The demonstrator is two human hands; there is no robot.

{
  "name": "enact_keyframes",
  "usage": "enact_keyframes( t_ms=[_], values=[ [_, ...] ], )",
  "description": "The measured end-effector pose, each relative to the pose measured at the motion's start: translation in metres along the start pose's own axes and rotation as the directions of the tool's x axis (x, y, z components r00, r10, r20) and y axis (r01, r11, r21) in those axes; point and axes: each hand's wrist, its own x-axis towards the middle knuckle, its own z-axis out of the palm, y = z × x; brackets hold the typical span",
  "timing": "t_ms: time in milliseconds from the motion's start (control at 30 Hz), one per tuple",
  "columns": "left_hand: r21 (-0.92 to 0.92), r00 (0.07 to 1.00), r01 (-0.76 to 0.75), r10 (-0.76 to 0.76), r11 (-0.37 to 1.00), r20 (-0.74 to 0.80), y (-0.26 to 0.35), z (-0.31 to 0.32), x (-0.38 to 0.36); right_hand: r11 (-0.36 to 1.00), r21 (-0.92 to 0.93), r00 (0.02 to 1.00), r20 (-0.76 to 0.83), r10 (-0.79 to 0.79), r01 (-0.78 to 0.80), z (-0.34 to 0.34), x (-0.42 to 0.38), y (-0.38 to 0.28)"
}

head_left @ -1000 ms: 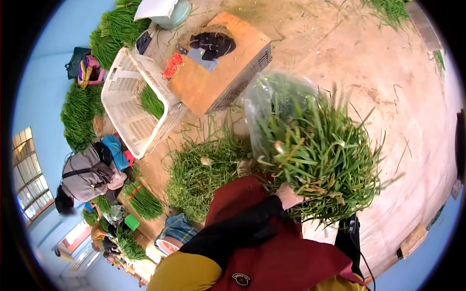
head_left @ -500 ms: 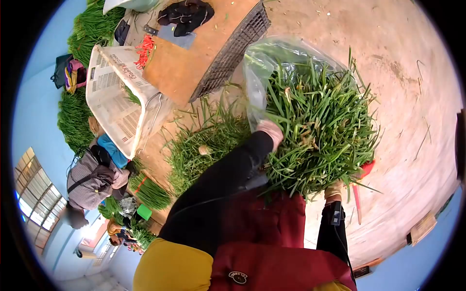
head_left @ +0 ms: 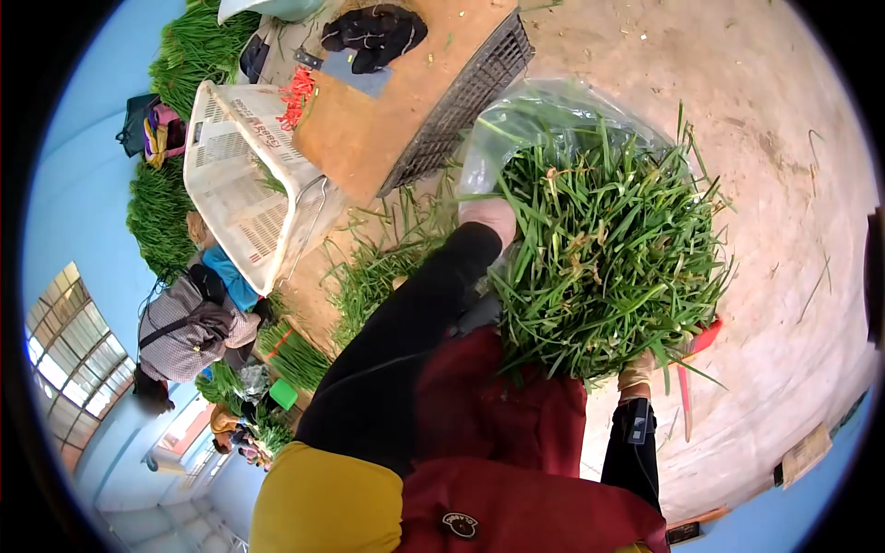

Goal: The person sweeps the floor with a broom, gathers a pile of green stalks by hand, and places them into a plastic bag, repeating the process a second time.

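Observation:
A large clear plastic bag lies open on the floor, with a big heap of cut green leaves at its mouth. My left hand is closed at the bag's left edge, its fingertips partly hidden by plastic and leaves. Under the near right side of the heap is my right hand, gloved or wrapped in a pale covering; leaves hide its fingers. Just beside it a red flat piece sticks out from beneath the leaves, and a thin red strip lies lower down.
Loose leaves are scattered left of my left arm. Beyond them lie a tipped white plastic crate and a board on a dark crate, holding a knife, red ties and dark cloth. Another person bends at the left, near green bundles.
My left hand has moved up and left along the bag's edge. The heap's left side has spread slightly, while my right hand stays low beneath it. The view has shifted a little.

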Motion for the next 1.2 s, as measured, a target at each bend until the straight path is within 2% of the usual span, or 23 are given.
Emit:
enact_keyframes(
  t_ms=[33,67,100,133,200,267,300,333,367,400,433,467,500,600,700,833,933,1000,1033,1067,1133,1167,1200],
  values=[
    [-0.306,0.981,0.057,-0.11,0.95,-0.16,-0.005,-0.001,-0.004,1.0,-0.005,1.0,-0.022,0.0,-0.001,0.005,-0.002,-0.004],
    [-0.305,0.981,0.049,-0.103,0.951,-0.165,-0.009,0.0,-0.01,1.0,-0.009,0.999,-0.048,-0.002,0.002,0.012,-0.005,-0.008],
    [-0.636,0.963,-0.057,-0.126,0.769,-0.239,-0.01,-0.005,-0.028,0.999,0.036,0.999,-0.05,0.011,-0.009,0.016,-0.006,-0.011],
    [-0.862,0.94,-0.182,-0.174,0.473,-0.294,-0.011,-0.013,-0.045,0.996,0.082,0.998,-0.051,0.023,-0.019,0.022,-0.007,-0.013],
    [-0.431,0.744,-0.483,0.097,0.762,-0.661,-0.013,-0.047,-0.085,0.992,-0.12,0.999,-0.026,-0.043,0.04,0.098,-0.046,-0.071],
    [-0.906,0.905,-0.415,-0.058,0.085,-0.42,-0.001,-0.095,-0.141,0.981,-0.18,0.996,-0.065,0.063,-0.073,0.114,-0.044,-0.072],
    [-0.915,0.915,-0.402,-0.029,-0.027,-0.401,0.007,-0.103,-0.157,0.887,-0.448,0.993,0.025,-0.117,0.115,0.118,-0.043,-0.066],
    [-0.916,0.924,-0.378,0.002,-0.138,-0.382,0.013,-0.111,-0.173,0.69,-0.662,0.954,0.156,-0.255,0.293,0.125,-0.044,-0.06],
    [-0.925,0.924,-0.38,0.05,-0.004,-0.379,0.021,-0.133,-0.196,0.268,-0.776,0.801,0.458,-0.385,0.572,0.136,-0.043,-0.06],
    [-0.818,0.839,-0.544,0.117,0.187,-0.531,0.023,-0.138,-0.208,0.088,-0.865,0.854,0.464,-0.234,0.494,0.162,-0.045,-0.066],
    [-0.644,0.73,-0.677,0.217,0.356,-0.648,0.021,-0.141,-0.215,-0.314,-0.815,0.709,0.578,-0.403,0.487,0.195,-0.042,-0.073],
    [-0.562,0.65,-0.756,0.486,0.335,-0.584,0.015,-0.134,-0.213,0.168,-0.895,0.904,0.379,-0.2,0.413,0.21,-0.027,-0.06],
    [-0.407,0.591,-0.806,0.578,0.429,-0.563,0.021,-0.138,-0.226,0.576,-0.804,0.962,0.252,0.11,0.145,0.22,-0.012,-0.046],
    [-0.496,0.606,-0.782,0.649,0.379,-0.46,0.034,-0.124,-0.233,0.827,-0.535,0.923,0.38,0.054,0.172,0.301,-0.013,-0.085],
    [-0.412,0.51,-0.856,0.634,0.311,-0.581,0.047,-0.118,-0.214,0.909,-0.363,0.874,0.486,-0.003,0.205,0.359,0.004,-0.111],
    [-0.38,0.512,-0.85,0.746,0.365,-0.427,0.047,-0.098,-0.171,0.939,-0.257,0.834,0.549,-0.053,0.229,0.381,0.021,-0.139],
    [-0.599,0.652,-0.736,0.568,0.314,-0.503,0.025,-0.073,-0.163,0.945,-0.223,0.802,0.594,-0.063,0.239,0.373,0.011,-0.161],
    [-0.581,0.614,-0.776,0.505,0.246,-0.606,0.018,-0.06,-0.162,0.932,-0.253,0.805,0.59,-0.062,0.258,0.345,-0.019,-0.184],
    [-0.578,0.665,-0.733,0.554,0.358,-0.501,0.023,-0.087,-0.17,0.919,-0.285,0.819,0.57,-0.066,0.272,0.326,-0.038,-0.196],
    [-0.672,0.729,-0.649,0.545,0.357,-0.414,0.022,-0.085,-0.171,0.899,-0.325,0.851,0.517,-0.092,0.295,0.306,-0.055,-0.208],
    [-0.822,0.806,-0.535,0.411,0.196,-0.427,0.019,-0.066,-0.168,0.631,-0.487,0.797,0.357,-0.487,0.603,0.242,-0.072,-0.205],
    [-0.731,0.735,-0.655,0.385,0.19,-0.558,0.025,-0.1,-0.185,0.773,-0.453,0.891,0.129,-0.436,0.444,0.198,-0.073,-0.189],
    [-0.726,0.732,-0.66,0.383,0.194,-0.563,0.021,-0.102,-0.186,0.574,-0.702,0.809,0.005,-0.588,0.422,0.157,-0.073,-0.175]
  ],
)
